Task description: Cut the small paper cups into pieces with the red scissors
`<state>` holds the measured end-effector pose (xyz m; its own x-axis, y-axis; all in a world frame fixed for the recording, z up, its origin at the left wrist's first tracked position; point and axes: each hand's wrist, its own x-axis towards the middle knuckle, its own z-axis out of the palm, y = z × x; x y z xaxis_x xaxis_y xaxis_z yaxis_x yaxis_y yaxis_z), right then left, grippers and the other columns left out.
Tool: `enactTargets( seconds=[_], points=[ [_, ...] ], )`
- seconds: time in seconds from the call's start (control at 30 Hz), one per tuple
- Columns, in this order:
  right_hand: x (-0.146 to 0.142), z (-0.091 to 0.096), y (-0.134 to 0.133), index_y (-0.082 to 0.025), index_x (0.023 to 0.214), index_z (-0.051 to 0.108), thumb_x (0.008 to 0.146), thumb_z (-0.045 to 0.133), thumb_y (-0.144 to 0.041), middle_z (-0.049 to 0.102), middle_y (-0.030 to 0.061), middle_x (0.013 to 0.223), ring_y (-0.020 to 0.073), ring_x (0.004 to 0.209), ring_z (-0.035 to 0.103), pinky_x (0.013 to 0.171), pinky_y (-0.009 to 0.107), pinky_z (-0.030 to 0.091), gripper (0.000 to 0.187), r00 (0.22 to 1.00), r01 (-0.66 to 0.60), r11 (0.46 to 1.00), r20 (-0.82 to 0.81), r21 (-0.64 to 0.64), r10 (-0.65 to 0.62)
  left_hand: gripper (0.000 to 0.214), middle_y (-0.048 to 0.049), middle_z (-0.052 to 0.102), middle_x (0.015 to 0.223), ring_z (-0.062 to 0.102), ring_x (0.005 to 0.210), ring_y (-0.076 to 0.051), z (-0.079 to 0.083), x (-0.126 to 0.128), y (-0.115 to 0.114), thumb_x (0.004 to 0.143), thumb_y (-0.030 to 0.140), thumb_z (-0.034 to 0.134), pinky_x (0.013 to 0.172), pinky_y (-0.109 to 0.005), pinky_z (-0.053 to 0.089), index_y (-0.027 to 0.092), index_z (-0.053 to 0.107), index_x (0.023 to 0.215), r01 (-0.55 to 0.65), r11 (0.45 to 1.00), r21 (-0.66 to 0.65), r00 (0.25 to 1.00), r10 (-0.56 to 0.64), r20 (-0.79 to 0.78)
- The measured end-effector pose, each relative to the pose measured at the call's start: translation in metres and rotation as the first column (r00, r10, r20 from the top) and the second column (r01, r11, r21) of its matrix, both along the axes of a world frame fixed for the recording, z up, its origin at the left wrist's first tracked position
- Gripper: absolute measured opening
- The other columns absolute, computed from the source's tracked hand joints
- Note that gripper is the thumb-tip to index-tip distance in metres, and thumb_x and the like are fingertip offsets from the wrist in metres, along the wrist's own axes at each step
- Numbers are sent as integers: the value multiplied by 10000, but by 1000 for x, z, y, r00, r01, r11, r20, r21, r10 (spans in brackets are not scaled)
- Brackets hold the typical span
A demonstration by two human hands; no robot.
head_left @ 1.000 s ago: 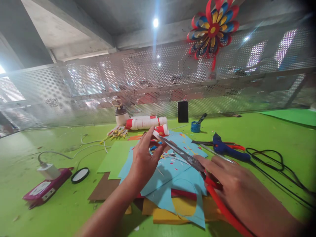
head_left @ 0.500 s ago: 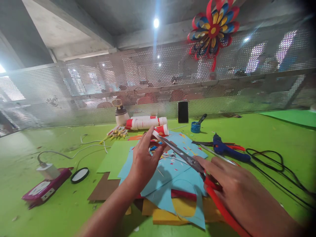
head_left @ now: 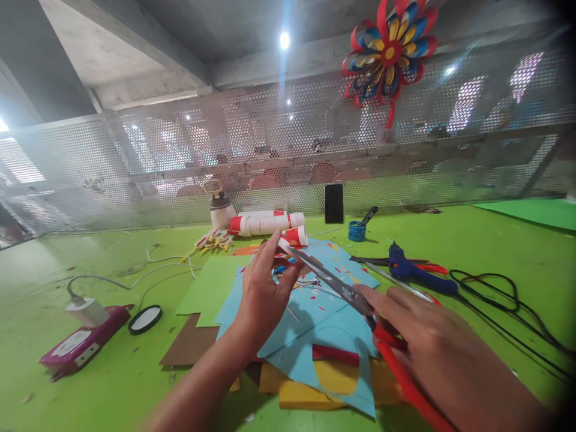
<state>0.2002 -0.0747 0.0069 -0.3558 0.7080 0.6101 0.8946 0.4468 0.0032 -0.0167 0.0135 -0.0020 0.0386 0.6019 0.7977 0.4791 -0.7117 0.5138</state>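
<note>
My left hand (head_left: 263,285) is closed, with a small white piece of paper (head_left: 284,243) pinched at its fingertips; the palm hides part of that piece. In my right hand (head_left: 432,336) are red-handled scissors (head_left: 344,291), fingers wrapped round the handles. The blades point up and left, and their tips meet the white paper. Just behind the fingertips lies a red and white paper cup (head_left: 297,236). Below both hands, light blue paper sheets (head_left: 292,333) are scattered with small coloured scraps, and a dark red strip (head_left: 335,354) rests on them.
Stacked paper cups (head_left: 270,225) lie near a spray bottle (head_left: 222,210). A phone (head_left: 333,204) stands by a blue jar (head_left: 357,231). A blue glue gun (head_left: 418,273) with a black cable lies right; a purple power strip (head_left: 83,345) sits left. A paper flower (head_left: 390,54) hangs above.
Both hands keep almost the same place. The scissors and the pinched paper show barely any shift.
</note>
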Motion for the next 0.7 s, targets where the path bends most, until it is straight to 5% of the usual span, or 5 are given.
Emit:
enactTargets(
  seconds=[0.3,0.7],
  points=[
    [3,1,3,-98,1148,679,790,420,-76,714,158,841,264,615,681,542,452,618,442,999,-29,999,36,29,28,534,-111,673,1169,702,807,-158,1,-2,-1,836,142,619,739,-317,613,174,520,1360,-6,1000,-17,1000,6,-17],
    [6,-1,-1,-115,1132,671,803,433,-73,670,108,760,250,612,656,580,459,614,408,999,-46,998,-4,-34,46,527,-112,671,1128,693,778,-152,0,-2,0,852,202,635,730,-319,613,185,521,1366,7,1000,2,1000,-7,-27]
  ],
)
